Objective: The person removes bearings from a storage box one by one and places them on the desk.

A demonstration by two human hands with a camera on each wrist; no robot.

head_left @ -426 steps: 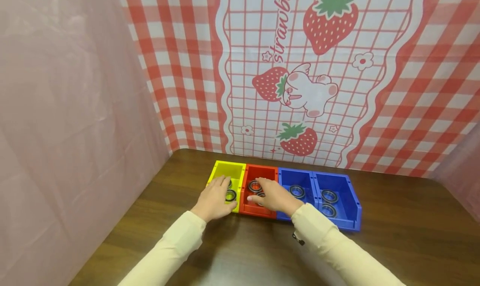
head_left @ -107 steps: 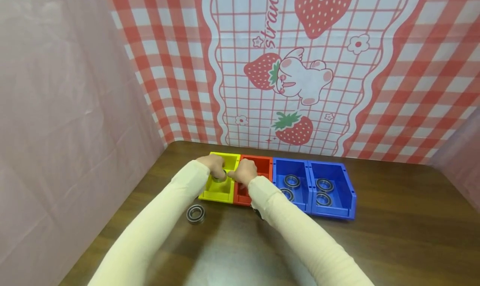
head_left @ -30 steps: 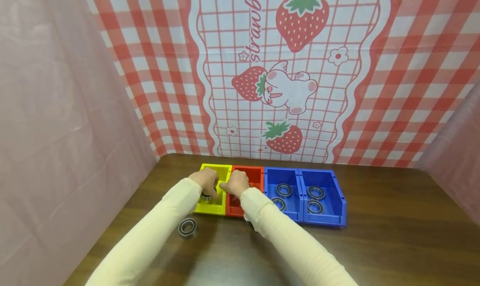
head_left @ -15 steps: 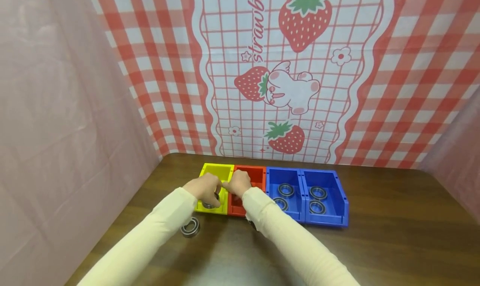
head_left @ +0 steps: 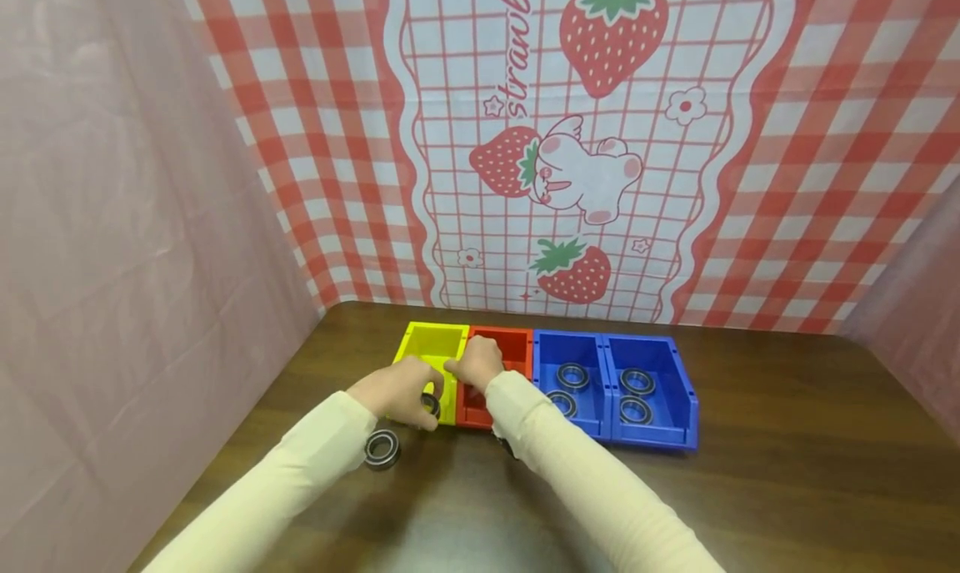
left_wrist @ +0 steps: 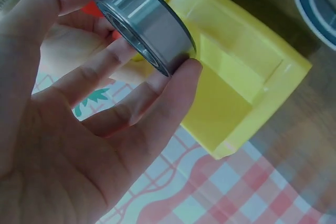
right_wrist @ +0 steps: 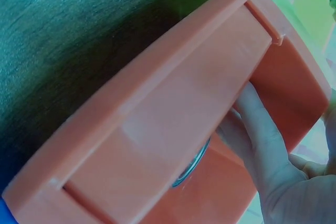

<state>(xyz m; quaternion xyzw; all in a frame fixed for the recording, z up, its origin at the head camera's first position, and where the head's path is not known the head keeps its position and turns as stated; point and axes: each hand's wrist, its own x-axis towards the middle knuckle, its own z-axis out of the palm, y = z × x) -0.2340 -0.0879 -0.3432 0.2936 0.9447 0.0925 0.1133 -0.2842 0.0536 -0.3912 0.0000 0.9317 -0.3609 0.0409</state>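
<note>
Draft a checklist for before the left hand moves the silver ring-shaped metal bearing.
1. Left hand gripping the silver ring-shaped metal bearing: ok.
2. Held bearing clear of the yellow plastic bin: cannot tell.
3. Brown wooden table free of loose parts: not ok, another bearing lies there.
4. Right hand empty in the red plastic bin: cannot tell, partly hidden.
5. Far-right blue plastic bin holding bearings: ok, two.

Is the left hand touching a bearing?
Touching: the left wrist view plainly shows the left hand gripping the bearing by opposite sides, without a gap.
</note>
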